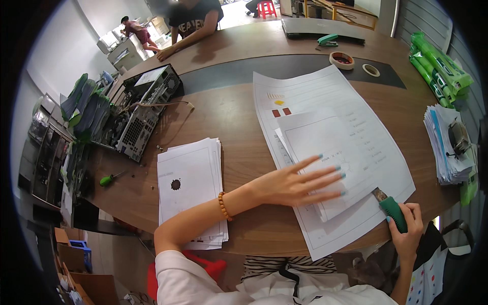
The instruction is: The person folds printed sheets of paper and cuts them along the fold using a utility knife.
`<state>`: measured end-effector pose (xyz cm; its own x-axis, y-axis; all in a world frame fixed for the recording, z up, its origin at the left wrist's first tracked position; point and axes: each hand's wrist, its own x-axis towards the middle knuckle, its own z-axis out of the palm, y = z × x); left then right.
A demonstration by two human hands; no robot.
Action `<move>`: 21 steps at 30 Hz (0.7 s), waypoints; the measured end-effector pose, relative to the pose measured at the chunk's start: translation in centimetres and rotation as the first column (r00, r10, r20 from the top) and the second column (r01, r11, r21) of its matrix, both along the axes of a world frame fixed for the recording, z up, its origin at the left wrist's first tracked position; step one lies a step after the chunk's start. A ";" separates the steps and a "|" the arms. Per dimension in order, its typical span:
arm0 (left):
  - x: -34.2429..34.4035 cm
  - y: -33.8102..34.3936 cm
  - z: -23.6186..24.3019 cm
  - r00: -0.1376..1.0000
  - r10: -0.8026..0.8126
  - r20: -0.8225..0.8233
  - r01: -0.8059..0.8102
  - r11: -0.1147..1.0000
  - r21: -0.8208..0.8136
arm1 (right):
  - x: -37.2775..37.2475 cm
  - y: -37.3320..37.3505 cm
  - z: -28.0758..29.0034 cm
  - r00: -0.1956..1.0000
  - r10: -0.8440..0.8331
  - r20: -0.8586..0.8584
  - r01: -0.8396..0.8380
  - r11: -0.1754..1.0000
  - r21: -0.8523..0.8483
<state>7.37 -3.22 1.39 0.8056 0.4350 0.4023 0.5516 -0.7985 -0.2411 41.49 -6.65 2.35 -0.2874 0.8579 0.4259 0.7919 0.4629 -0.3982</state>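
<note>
My left hand (pixel 292 187) is spread with its fingers apart, over a smaller white printed sheet (pixel 315 134). That sheet lies on a large white drawing sheet (pixel 381 119), whose far edge curls up. In my right hand (pixel 409 234) is a tool with a green handle (pixel 394 211) and a short metal end; its exact kind is hard to make out. The metal end meets the near right edge of the smaller sheet. A stack of printed papers (pixel 193 157) lies under my left forearm, the top one bearing a dark round figure.
An opened computer case (pixel 147 109) with a loose cable stands at left, near a green screwdriver (pixel 109 179). Tape rolls (pixel 341 61), a green stapler (pixel 328 39) and a laptop (pixel 320 29) sit at the back. Green packages (pixel 437 71) and clipped papers (pixel 442 147) line the right. A person (pixel 195 23) leans on the far edge.
</note>
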 end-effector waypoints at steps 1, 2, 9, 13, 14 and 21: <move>0.1 -0.2 -0.2 0.991 -0.130 0.020 0.130 0.991 -0.001 | -0.1 0.0 0.0 1.000 -0.007 -0.003 0.007 1.000 0.000; 0.3 -0.4 0.1 0.989 -0.147 -0.013 0.147 0.989 0.001 | 0.0 0.0 0.0 1.000 -0.002 0.005 0.002 1.000 0.006; -0.3 0.1 -1.5 0.979 -0.189 0.076 0.198 0.973 -0.121 | -0.7 0.1 0.5 0.998 0.017 0.061 -0.021 0.998 0.064; -0.5 0.4 -0.9 0.971 -0.214 0.106 0.228 0.962 -0.148 | -0.5 0.4 0.3 0.998 0.014 0.057 -0.018 0.997 0.076; -0.5 0.3 -1.1 0.969 -0.195 0.151 0.218 0.964 -0.156 | -0.3 0.4 0.3 0.998 0.012 0.054 -0.017 0.996 0.084; -0.7 0.2 -1.5 0.973 -0.138 0.185 0.172 0.968 -0.184 | 0.2 0.9 0.3 0.999 0.024 0.042 -0.026 0.998 0.050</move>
